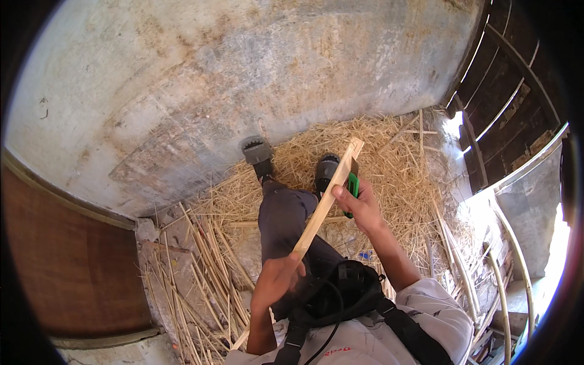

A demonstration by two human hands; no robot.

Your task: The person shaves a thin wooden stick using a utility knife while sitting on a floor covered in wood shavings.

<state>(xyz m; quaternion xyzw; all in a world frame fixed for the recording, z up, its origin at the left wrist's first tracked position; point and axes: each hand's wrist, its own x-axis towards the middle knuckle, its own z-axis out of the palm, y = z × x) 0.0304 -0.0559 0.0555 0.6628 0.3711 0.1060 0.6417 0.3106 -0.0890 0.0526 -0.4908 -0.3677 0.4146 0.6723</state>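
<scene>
A long pale split-bamboo strip [321, 213] slants upward and to the right in front of my legs. My left hand [277, 281] is closed round its lower part. Near the upper end, my right hand [362, 207] grips a green-handled knife [352, 185], its thumb pressed on the strip. Part of a short dark blade shows beside the strip's edge, just above the green handle; the rest of it is hidden.
Straw and shavings [389, 164] cover the ground around my shoes. Thin bamboo sticks [213, 286] lie in a heap at left, with longer poles [514, 261] at right. A stained wall [274, 73] stands ahead, a brown panel [73, 261] at left, dark slatted boards [511, 91] at right.
</scene>
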